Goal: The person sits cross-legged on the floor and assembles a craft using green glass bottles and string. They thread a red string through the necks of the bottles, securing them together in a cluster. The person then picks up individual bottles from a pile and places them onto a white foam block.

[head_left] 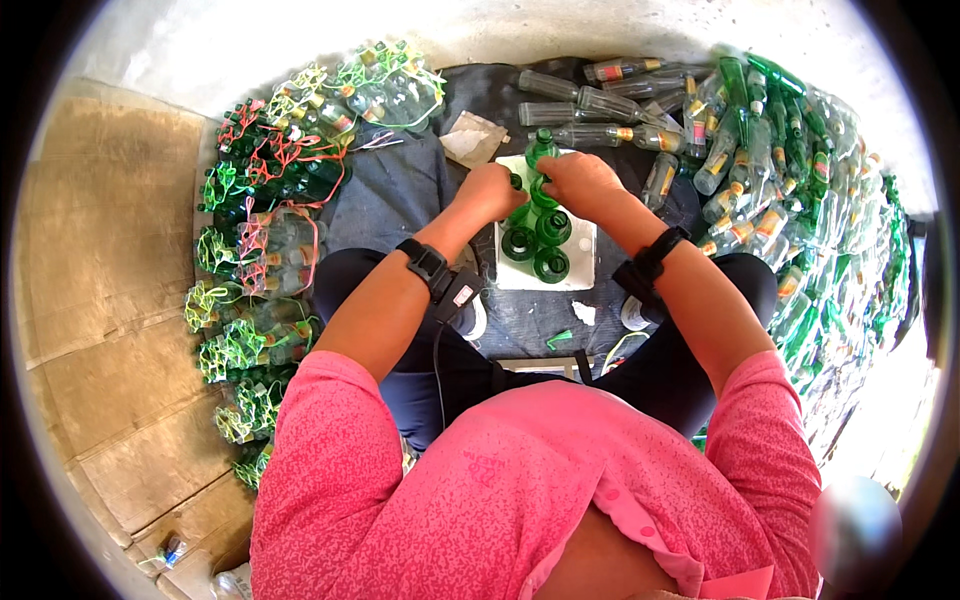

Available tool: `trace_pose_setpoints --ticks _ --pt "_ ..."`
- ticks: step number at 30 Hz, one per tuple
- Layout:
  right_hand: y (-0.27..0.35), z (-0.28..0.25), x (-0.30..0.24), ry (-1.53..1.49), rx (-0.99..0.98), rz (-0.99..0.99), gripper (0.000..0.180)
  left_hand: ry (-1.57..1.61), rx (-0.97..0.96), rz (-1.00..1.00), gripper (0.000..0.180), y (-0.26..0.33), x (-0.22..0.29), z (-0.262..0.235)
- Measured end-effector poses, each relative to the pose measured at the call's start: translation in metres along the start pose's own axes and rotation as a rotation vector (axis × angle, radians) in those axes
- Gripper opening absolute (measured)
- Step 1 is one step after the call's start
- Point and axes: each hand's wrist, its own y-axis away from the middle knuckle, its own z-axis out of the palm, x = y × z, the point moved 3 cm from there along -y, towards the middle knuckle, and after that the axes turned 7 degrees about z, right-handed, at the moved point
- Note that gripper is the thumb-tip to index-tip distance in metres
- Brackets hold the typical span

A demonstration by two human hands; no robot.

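Several green glass bottles [553,231] stand upright and close together on a white block or tray [582,272] between my legs. My left hand [488,193] is closed at the neck of a bottle on the left side of the group. Opposite it, my right hand [585,186] has its fingers closed at the neck of another bottle near the middle; the fingertips are partly hidden. The farthest green bottle [543,146] rises just beyond both hands. Nearest to me, one more bottle [551,265] shows its open mouth.
Bundles of bottles tied with coloured strips [290,155] line the left side. Loose clear and green bottles [740,150] are piled along the right. A torn brown paper piece [473,138] lies on the dark cloth [385,190]. A small green scrap [559,340] lies nearer me.
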Motion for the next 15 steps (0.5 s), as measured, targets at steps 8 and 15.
trace_pose_setpoints --ticks 8,15 --pt "0.008 -0.004 0.003 -0.080 -0.001 0.048 0.023 -0.013 -0.024 -0.007 0.042 0.001 0.005 0.002" --pt "0.008 -0.008 0.005 -0.079 -0.061 0.084 0.035 -0.116 -0.217 0.009 0.042 -0.001 0.015 0.000"
